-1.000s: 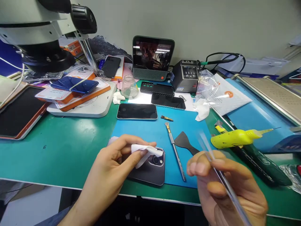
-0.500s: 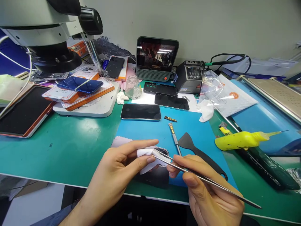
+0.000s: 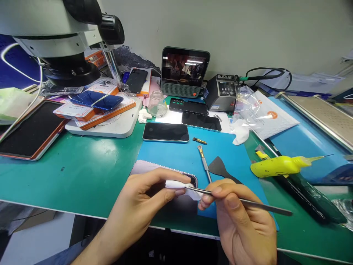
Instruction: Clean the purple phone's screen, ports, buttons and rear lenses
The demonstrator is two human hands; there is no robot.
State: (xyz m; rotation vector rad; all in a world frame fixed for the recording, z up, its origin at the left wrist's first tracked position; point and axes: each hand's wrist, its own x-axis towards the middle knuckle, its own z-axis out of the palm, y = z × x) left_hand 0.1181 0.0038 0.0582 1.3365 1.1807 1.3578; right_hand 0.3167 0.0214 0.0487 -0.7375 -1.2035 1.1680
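Note:
A grey phone (image 3: pixel 154 170) lies back side up on the blue mat (image 3: pixel 176 154), its camera block under my fingers. My left hand (image 3: pixel 140 198) pinches a small white wipe (image 3: pixel 176 185) over the camera end. My right hand (image 3: pixel 237 217) grips thin metal tweezers (image 3: pixel 248 202); their tips meet the wipe between my left fingers. A thin metal brush tool (image 3: pixel 204 165) and a black plastic spatula (image 3: pixel 220 168) lie on the mat just behind my right hand.
A microscope (image 3: pixel 60 36) looms at the top left over a white base with phone boxes. Three dark phones (image 3: pixel 165 131) lie mid-table near a glass jar (image 3: pixel 157 103). A small screen (image 3: pixel 185 70), a soldering station (image 3: pixel 223 92) and a yellow glue bottle (image 3: pixel 278 165) stand around.
My right hand swung in from the right with the tweezers and brought their tips to the wipe. My left hand stayed on the phone's camera end.

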